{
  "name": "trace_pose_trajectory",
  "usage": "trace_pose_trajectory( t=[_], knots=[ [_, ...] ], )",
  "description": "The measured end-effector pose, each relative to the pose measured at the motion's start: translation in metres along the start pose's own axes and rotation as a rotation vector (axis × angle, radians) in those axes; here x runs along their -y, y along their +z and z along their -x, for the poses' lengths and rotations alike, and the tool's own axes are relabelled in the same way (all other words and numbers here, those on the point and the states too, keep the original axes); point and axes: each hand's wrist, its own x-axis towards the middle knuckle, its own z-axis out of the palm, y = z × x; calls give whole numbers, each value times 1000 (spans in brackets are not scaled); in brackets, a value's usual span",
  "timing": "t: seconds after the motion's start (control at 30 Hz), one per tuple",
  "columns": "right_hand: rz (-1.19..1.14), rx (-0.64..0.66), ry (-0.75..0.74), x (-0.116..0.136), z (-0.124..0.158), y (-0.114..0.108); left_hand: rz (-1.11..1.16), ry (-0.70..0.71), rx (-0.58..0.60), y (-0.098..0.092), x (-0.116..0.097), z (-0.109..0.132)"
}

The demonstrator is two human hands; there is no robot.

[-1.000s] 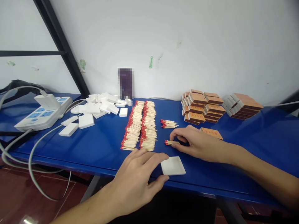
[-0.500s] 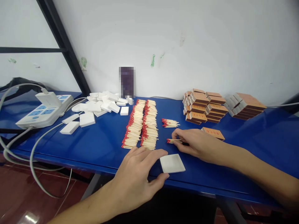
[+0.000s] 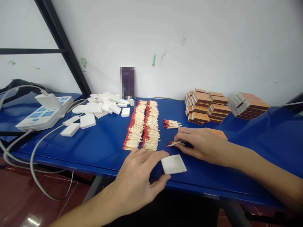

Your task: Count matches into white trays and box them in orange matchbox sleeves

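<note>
My left hand (image 3: 139, 181) rests on the blue table's (image 3: 99, 148) front edge, its forefinger and thumb closed on the left side of an empty white matchbox tray (image 3: 174, 164). My right hand (image 3: 201, 143) lies just beyond the tray, fingers pinched on a small bundle of red-tipped matches (image 3: 174, 144) that tilts slightly off the table. A second small bundle of matches (image 3: 172, 124) lies a little farther back. Two long rows of matches (image 3: 143, 124) run away from me to the left of it.
White inner trays (image 3: 101, 107) are heaped at the back left beside a white power strip (image 3: 44, 112) with grey cables (image 3: 35, 148). Stacked orange matchbox sleeves (image 3: 205, 107) and another stack (image 3: 248, 105) stand at the back right. One flat sleeve (image 3: 219, 134) lies behind my right hand.
My right hand has gathered the small bundle of matches and lifted its far end slightly. The white tray has shifted a little left under my left hand.
</note>
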Motion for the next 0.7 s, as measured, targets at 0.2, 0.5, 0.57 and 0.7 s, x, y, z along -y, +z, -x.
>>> trace_pose_trajectory(
  t=[0.2, 0.5, 0.57, 0.7],
  knots=[
    [-33, -22, -44, -5, 1, 2, -18, 3, -2, 0, 0, 0],
    [-201, -35, -19, -6, 1, -2, -49, -27, -18, 0, -1, -2],
    [-247, -37, -30, -1, 3, -5, -53, -38, -21, 0, 0, -2],
    [-284, 0, -147, 14, 7, -10, -49, -25, -37, 0, 1, -1]
  ],
)
